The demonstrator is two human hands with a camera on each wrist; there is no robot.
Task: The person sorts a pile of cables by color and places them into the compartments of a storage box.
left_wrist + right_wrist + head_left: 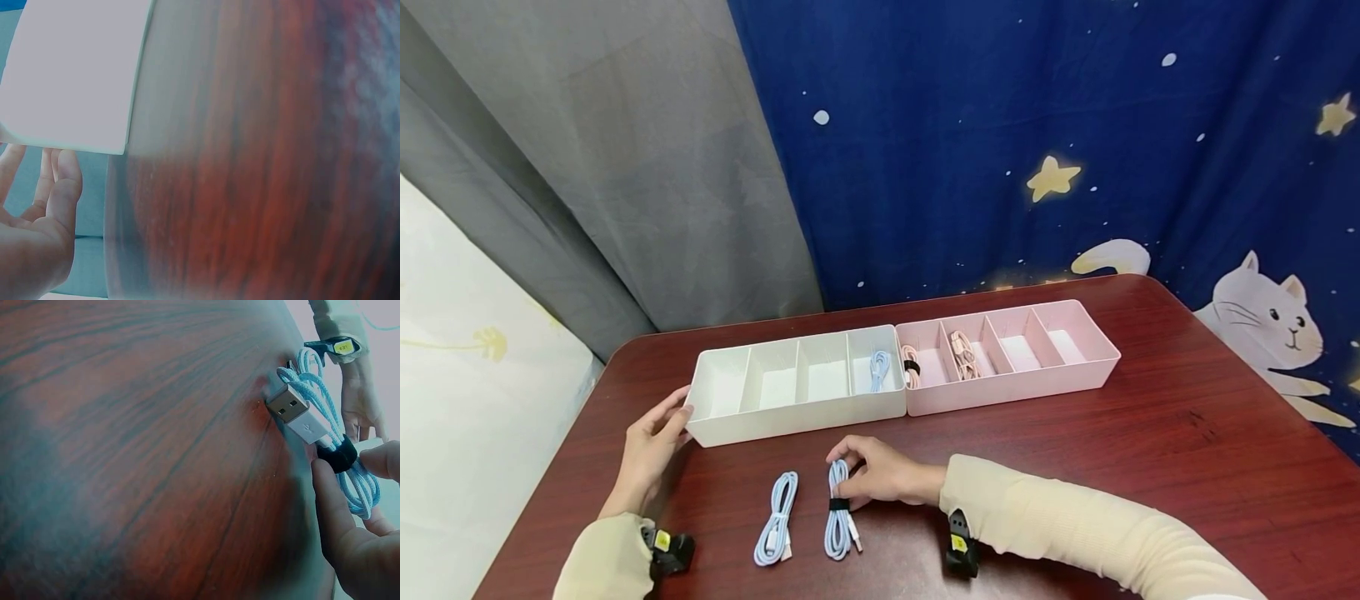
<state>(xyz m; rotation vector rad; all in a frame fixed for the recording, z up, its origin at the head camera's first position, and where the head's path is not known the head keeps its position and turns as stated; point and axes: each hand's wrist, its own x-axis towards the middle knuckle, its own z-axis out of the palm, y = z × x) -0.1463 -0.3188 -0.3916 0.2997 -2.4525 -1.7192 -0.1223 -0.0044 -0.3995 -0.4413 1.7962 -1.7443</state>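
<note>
A bundled light-blue USB cable [837, 529] with a black strap and a white plug is pinched between the thumb and fingers of my right hand [883, 473]. In the right wrist view the strap on this USB cable [322, 409] lies between thumb and finger. To its left, another coiled light-blue cable [777, 521] lies on the table. My left hand [651, 446] touches the left end of the white divided box [805, 417] with its fingertips, fingers fairly straight. In the left wrist view, the fingers [62, 194] meet the box's end wall.
A pink divided box [1015, 389] adjoins the white box's right end. It holds two pinkish cables, one a strapped cable [912, 367], the other a bundle [964, 354]. A blue cable [879, 371] lies in the white box's rightmost compartment. Curtains [940, 167] hang behind the table [1000, 442].
</note>
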